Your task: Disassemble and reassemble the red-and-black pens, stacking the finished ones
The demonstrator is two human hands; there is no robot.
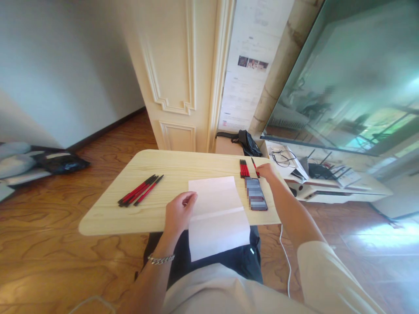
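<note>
My left hand (178, 212) rests on the left edge of a white sheet of paper (218, 213), fingers curled loosely against it. The sheet lies on a pale wooden table (131, 209) and hangs over its near edge. My right hand (266, 171) reaches to the far right of the table and pinches a single red-and-black pen (254, 167). Beside it lies a neat group of red-and-black pens (244, 168). A phone (255, 193) lies between the paper and my right forearm. Another loose bunch of red-and-black pens (140, 190) lies on the table's left part.
A cream panelled door (176, 74) stands behind the table. A black bag (248, 141) sits by it. To the right, a low white shelf (327, 183) carries routers and cables under a large glass panel. Cushions and a dark bag (60, 162) lie on the wooden floor at left.
</note>
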